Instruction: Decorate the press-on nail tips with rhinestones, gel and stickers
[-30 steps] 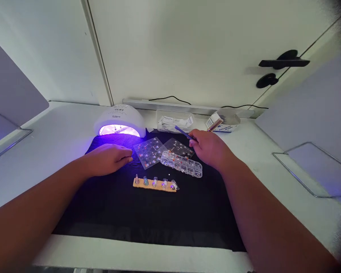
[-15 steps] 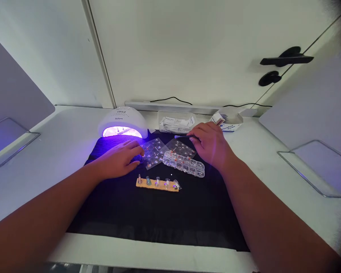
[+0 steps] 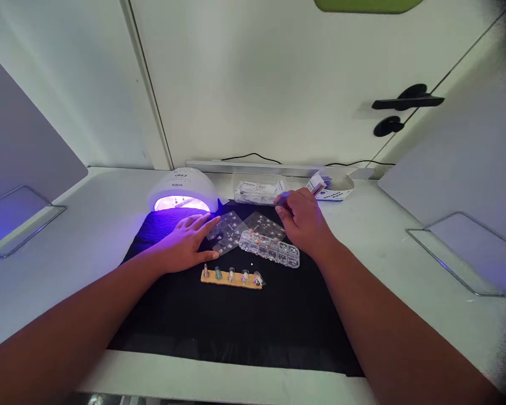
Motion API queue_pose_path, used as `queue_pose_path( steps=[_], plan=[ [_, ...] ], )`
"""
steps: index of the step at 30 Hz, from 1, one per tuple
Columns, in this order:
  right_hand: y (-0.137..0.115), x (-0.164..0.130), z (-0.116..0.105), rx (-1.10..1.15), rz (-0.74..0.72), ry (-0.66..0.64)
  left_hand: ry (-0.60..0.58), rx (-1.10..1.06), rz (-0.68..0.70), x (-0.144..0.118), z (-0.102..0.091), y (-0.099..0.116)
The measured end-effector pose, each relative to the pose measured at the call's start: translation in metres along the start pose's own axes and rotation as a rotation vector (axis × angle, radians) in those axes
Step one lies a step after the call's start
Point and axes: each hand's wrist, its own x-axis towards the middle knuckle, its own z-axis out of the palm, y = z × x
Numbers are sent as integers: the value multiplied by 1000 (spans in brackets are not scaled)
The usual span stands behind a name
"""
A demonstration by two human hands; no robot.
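My left hand [image 3: 186,242] lies flat, fingers spread, on the black mat [image 3: 236,315], its fingertips on the edge of a clear sticker sheet [image 3: 227,232]. My right hand [image 3: 304,220] is curled around a thin dark tool [image 3: 281,197] at the mat's far edge, just above a second clear sheet [image 3: 265,224] and a clear compartment box of small gems [image 3: 270,248]. In front of both hands sits a wooden strip holding several nail tips [image 3: 231,276].
A white nail lamp [image 3: 182,188] glows purple at the mat's back left. Behind it stand a clear tub of packets [image 3: 256,189] and a small open carton [image 3: 331,187]. Wire-framed dividers [image 3: 464,247] flank the white table [image 3: 88,225] on both sides.
My left hand slid right and opened flat onto the sticker sheet. My right hand moved a little back toward the tub with the tool. The camera tilted up slightly.
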Motion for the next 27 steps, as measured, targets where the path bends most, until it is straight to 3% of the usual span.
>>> queue_pose_path(
  steps=[14,27],
  plan=[
    [-2,-1,26,825,368,138,34,21,5,3,-3,3],
    [-13,-2,22,1046,573,-20,58,4,44,3,-4,4]
  ],
)
